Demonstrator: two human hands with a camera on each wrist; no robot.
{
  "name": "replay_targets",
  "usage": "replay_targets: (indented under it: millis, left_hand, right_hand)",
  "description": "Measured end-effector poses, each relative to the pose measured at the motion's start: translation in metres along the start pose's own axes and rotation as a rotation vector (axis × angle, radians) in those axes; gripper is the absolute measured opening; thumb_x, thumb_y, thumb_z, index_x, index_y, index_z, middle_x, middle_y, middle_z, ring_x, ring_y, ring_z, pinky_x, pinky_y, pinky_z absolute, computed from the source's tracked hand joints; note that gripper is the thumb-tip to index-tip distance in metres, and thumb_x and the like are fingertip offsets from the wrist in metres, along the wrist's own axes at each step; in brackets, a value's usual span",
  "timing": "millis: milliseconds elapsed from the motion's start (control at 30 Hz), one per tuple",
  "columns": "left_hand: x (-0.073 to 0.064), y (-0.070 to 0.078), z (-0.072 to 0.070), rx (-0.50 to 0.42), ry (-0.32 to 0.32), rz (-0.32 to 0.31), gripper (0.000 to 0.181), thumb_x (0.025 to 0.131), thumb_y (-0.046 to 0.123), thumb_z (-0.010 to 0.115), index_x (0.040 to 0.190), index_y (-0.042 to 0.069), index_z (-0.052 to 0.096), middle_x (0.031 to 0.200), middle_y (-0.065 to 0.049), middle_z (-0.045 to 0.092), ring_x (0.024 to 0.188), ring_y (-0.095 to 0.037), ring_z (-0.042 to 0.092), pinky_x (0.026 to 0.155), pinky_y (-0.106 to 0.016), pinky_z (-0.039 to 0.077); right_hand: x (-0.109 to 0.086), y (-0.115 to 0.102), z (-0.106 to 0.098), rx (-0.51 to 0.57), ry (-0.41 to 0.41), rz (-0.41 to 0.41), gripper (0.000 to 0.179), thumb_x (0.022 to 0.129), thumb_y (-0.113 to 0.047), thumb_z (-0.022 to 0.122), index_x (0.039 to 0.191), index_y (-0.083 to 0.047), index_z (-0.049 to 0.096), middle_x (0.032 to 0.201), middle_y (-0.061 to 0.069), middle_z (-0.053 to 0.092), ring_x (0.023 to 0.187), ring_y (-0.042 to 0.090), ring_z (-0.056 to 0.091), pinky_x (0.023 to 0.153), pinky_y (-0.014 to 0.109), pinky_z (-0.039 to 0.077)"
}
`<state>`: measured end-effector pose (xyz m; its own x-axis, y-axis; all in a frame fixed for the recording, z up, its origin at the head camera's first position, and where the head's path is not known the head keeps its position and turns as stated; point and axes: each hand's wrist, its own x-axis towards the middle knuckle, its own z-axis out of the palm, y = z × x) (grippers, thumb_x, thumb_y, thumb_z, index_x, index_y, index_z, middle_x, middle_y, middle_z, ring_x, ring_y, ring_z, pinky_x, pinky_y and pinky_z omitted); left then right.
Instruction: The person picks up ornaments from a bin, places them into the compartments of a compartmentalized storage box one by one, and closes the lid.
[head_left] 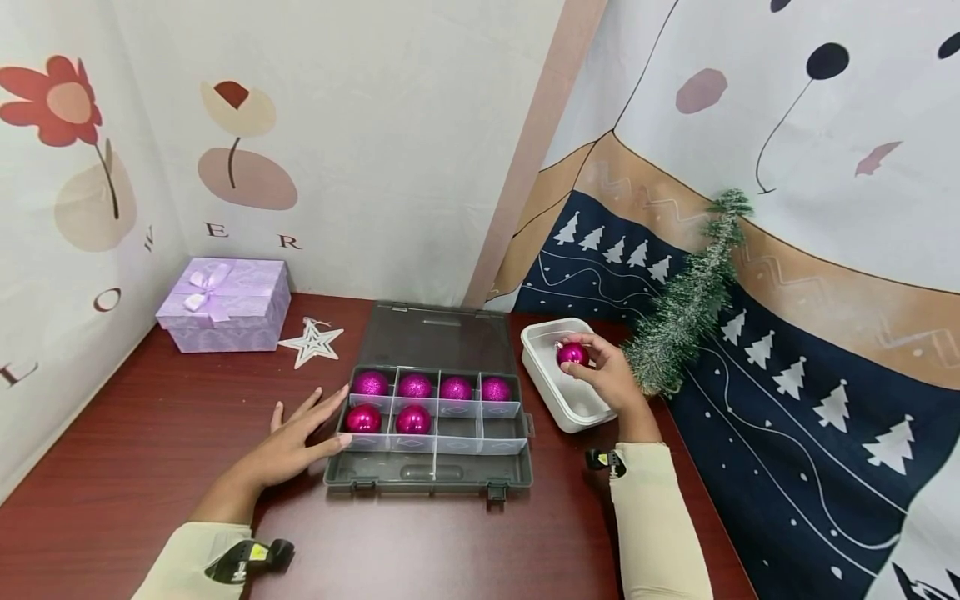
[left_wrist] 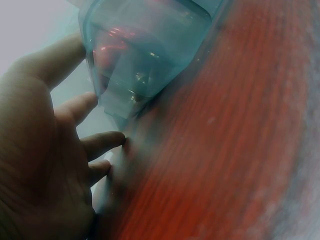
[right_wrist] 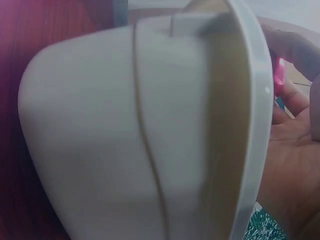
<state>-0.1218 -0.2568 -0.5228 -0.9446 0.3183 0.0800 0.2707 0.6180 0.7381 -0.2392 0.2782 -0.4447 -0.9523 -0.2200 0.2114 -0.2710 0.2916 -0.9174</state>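
My right hand (head_left: 609, 375) pinches a shiny magenta Christmas bauble (head_left: 573, 354) over the white plastic tub (head_left: 576, 415). In the right wrist view the tub's wall (right_wrist: 90, 125) covers most of the bauble. A dark clear compartment box (head_left: 480, 468) lies with its lid folded back. Four glitter baubles (head_left: 415, 385) fill its back row, and two shiny baubles (head_left: 413, 419) sit at the left of the middle row. My left hand (head_left: 288, 450) rests against the box's left side with fingers spread; the left wrist view shows fingertips at its wall (left_wrist: 150, 65).
A lilac gift box (head_left: 247, 321) with a bow stands at the back left, a white star (head_left: 311, 342) beside it. To the right of the tub a small tinsel tree (head_left: 686, 308) leans by the fabric backdrop. Everything stands on a dark red wooden table (head_left: 150, 450).
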Motion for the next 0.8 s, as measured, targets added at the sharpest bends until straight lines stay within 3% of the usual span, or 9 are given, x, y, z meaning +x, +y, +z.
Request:
replay_targets:
  millis: [100, 300, 400, 600, 800]
  left_hand:
    - [0.0, 0.001, 0.0, 0.001, 0.002, 0.0, 0.082, 0.103, 0.04, 0.072, 0.173, 0.021, 0.034, 0.175, -0.022, 0.039, 0.164, -0.061, 0.015, 0.121, -0.086, -0.018]
    - [0.0, -0.001, 0.001, 0.002, 0.001, 0.0, 0.083, 0.103, 0.041, 0.071, 0.173, 0.02, 0.033, 0.175, -0.023, 0.038, 0.164, -0.061, 0.015, 0.121, -0.085, -0.019]
    - [0.0, -0.001, 0.001, 0.007, -0.002, -0.006, 0.083, 0.103, 0.041, 0.071, 0.173, 0.02, 0.032, 0.176, -0.023, 0.037, 0.164, -0.061, 0.014, 0.121, -0.085, -0.019]
    - [0.0, 0.0, 0.0, 0.005, 0.004, 0.001, 0.082, 0.103, 0.041, 0.071, 0.173, 0.019, 0.034, 0.175, -0.023, 0.038, 0.164, -0.062, 0.015, 0.12, -0.086, -0.018]
    - [0.0, 0.0, 0.0, 0.007, 0.005, 0.002, 0.082, 0.103, 0.04, 0.071, 0.173, 0.019, 0.033, 0.175, -0.023, 0.038, 0.164, -0.062, 0.015, 0.12, -0.086, -0.018]
  right_hand:
    - [0.0, -0.001, 0.004, 0.05, 0.004, -0.019, 0.052, 0.094, 0.01, 0.077, 0.143, 0.01, 0.059, 0.142, 0.029, 0.065, 0.113, 0.004, 0.069, 0.094, 0.017, 0.061]
    - [-0.001, 0.001, 0.011, 0.119, 0.002, -0.027, 0.057, 0.091, 0.017, 0.076, 0.143, 0.015, 0.054, 0.126, -0.007, 0.072, 0.108, 0.001, 0.071, 0.095, 0.016, 0.061]
    - [-0.002, 0.0, 0.014, 0.116, -0.009, -0.03, 0.056, 0.091, 0.016, 0.076, 0.142, 0.016, 0.054, 0.121, -0.015, 0.071, 0.107, 0.001, 0.07, 0.095, 0.015, 0.06]
    - [-0.005, -0.005, 0.02, 0.114, -0.026, -0.03, 0.057, 0.091, 0.014, 0.077, 0.144, 0.013, 0.056, 0.119, -0.013, 0.071, 0.106, 0.003, 0.071, 0.093, 0.017, 0.061]
    - [-0.006, -0.009, 0.027, 0.089, -0.052, -0.087, 0.057, 0.091, 0.014, 0.077, 0.144, 0.014, 0.056, 0.125, 0.001, 0.069, 0.102, 0.004, 0.072, 0.088, 0.019, 0.063]
